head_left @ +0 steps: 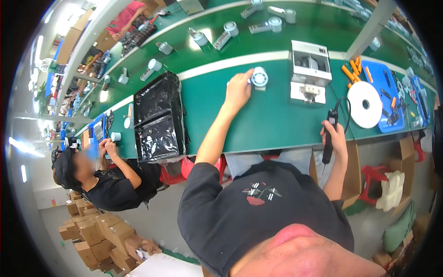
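Observation:
On the green bench, my left hand [238, 91] reaches forward with its fingers closed on the side of a light-blue round part [260, 77]. That part has a ringed, slotted face turned up and a paler piece below it. My right hand [336, 136], near the bench's front edge, is wrapped around a black electric screwdriver [328, 147]. Its thin bit points down toward me, and a black cord [349, 111] leaves its upper end. Ahead of my right hand stands a white-and-grey machine [310, 69] with a small metal fixture in front.
A white reel [364, 105] lies beside a blue tray [390, 87] with orange and black pieces. Left of me is a black plastic-lined tray [159, 120]. Similar light-blue parts lie along the green belt [207, 57]. A co-worker [106, 180] sits at the left.

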Demonstrator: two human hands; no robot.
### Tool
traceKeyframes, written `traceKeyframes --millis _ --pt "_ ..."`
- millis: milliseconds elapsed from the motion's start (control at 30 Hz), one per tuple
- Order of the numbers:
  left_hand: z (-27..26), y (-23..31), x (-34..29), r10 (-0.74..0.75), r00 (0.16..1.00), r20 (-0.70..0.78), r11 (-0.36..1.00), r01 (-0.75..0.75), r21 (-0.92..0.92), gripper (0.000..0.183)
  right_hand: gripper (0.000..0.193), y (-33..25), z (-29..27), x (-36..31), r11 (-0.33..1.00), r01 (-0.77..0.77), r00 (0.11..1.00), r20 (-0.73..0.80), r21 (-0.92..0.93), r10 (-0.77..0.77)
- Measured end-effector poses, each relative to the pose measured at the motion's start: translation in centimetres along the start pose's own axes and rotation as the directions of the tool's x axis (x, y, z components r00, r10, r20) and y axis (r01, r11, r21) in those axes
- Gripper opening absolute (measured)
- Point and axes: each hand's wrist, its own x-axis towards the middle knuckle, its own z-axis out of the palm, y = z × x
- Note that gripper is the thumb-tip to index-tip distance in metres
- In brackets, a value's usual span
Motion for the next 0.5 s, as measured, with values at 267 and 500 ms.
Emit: traceKeyframes --millis 267,500 --pt "0.5 0.8 -0.5 0.008 1.000 -0.026 1.000 -0.008 -0.007 0.059 0.034 0.2 -0.2 0.1 1.000 -0.026 0.999 -0.024 -0.017 0.025" --pt "-0.7 1.2 -0.6 -0.023 0.987 0.162 0.999 0.015 0.049 0.092 0.034 0.2 -0.2 0.1 0.999 -0.035 0.999 -0.014 -0.008 0.035"
